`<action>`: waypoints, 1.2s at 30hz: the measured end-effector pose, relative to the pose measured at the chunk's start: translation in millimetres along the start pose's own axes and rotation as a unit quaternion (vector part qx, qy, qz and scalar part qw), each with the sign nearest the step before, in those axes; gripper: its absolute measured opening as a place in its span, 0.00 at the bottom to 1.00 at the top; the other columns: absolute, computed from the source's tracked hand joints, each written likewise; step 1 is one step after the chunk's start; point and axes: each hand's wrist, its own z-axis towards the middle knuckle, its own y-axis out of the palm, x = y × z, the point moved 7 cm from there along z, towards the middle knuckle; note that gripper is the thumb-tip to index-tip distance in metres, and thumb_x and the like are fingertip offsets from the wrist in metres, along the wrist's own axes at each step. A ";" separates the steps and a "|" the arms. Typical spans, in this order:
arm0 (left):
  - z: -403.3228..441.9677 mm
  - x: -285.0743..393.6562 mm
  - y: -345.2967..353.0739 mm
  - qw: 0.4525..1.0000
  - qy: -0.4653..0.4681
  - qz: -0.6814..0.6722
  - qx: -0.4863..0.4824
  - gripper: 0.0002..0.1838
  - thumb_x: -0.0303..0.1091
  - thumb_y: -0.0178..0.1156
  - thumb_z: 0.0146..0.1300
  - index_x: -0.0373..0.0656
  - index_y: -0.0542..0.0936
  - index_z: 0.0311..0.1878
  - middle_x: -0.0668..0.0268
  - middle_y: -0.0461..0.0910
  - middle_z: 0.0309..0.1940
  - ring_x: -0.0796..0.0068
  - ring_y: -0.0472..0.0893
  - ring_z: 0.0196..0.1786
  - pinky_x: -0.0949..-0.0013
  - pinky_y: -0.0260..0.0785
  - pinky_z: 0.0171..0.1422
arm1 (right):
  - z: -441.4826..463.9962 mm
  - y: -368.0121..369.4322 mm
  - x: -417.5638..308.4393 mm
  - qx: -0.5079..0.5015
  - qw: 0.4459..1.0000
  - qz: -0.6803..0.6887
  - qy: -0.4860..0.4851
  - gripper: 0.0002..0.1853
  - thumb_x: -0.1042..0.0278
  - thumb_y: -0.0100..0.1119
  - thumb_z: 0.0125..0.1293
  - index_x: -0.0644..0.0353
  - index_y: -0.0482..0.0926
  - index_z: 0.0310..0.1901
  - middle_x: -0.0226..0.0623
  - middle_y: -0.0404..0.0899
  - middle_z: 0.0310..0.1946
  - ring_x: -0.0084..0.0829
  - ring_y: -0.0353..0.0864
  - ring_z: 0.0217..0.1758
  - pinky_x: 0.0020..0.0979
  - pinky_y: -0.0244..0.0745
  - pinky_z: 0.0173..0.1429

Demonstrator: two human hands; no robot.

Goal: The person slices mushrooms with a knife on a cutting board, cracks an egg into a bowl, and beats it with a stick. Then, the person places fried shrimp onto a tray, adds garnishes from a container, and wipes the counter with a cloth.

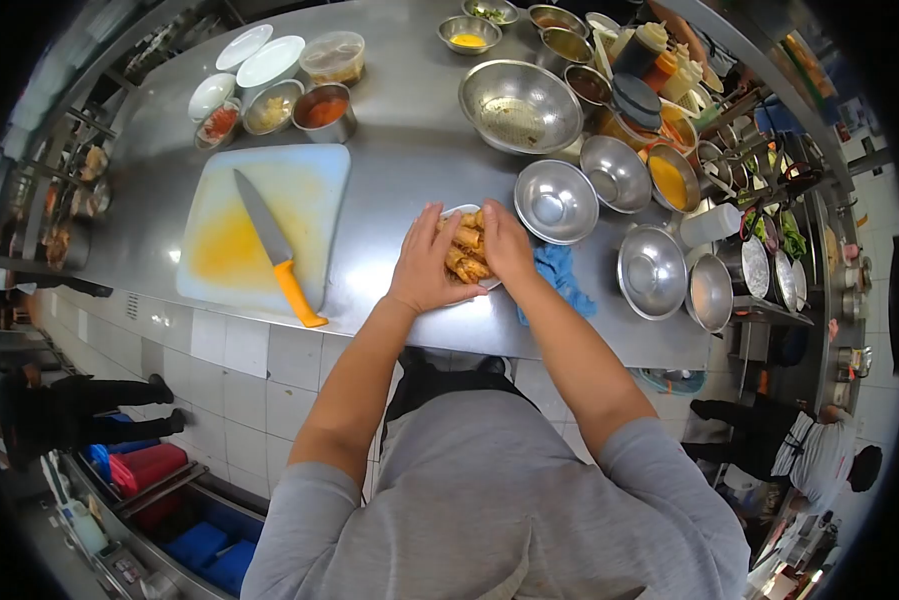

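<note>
A pile of golden-brown fried food pieces (pixel 467 250) lies on a small white plate (pixel 461 210) near the table's front edge. Cupped against the pile's left side is my left hand (pixel 427 262), its fingers pressed on the pieces and its thumb along the near side. My right hand (pixel 507 245) curves around the right side, so the food is held between both palms. Most of the plate is hidden under the hands and food. Beside my right wrist lies a crumpled blue cloth (pixel 561 282).
Left of me, a knife (pixel 269 240) with a yellow handle lies on a stained white cutting board (pixel 204 190). Steel bowls (pixel 556 200) and a perforated bowl (pixel 519 105) stand to the right, near sauce bottles (pixel 644 45). Other people (pixel 814 455) stand at both sides.
</note>
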 end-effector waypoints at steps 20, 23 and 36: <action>-67.1 -2.0 -20.5 0.981 -0.153 -0.033 0.115 0.51 0.65 0.65 0.67 0.39 0.61 0.81 0.44 0.65 0.76 0.43 0.68 0.76 0.45 0.63 0.77 | -105.6 -82.6 13.8 0.026 0.994 0.011 -0.104 0.30 0.56 0.62 0.75 0.58 0.74 0.74 0.56 0.66 0.77 0.56 0.63 0.81 0.49 0.56 0.84; -126.4 -11.9 0.0 0.895 -0.354 -0.205 0.179 0.41 0.62 0.55 0.77 0.38 0.62 0.78 0.49 0.73 0.65 0.51 0.78 0.66 0.53 0.72 0.69 | -145.3 -114.4 23.2 0.063 0.972 -0.185 -0.131 0.30 0.57 0.70 0.69 0.52 0.79 0.72 0.54 0.72 0.73 0.56 0.68 0.76 0.52 0.62 0.80; -125.8 15.0 86.3 0.710 -0.509 -0.479 0.090 0.30 0.52 0.59 0.80 0.36 0.71 0.71 0.59 0.78 0.52 0.70 0.82 0.45 0.68 0.79 0.51 | -166.1 -91.1 68.6 -0.005 0.984 -0.113 -0.139 0.23 0.58 0.78 0.60 0.48 0.88 0.58 0.52 0.79 0.54 0.54 0.81 0.56 0.47 0.80 0.60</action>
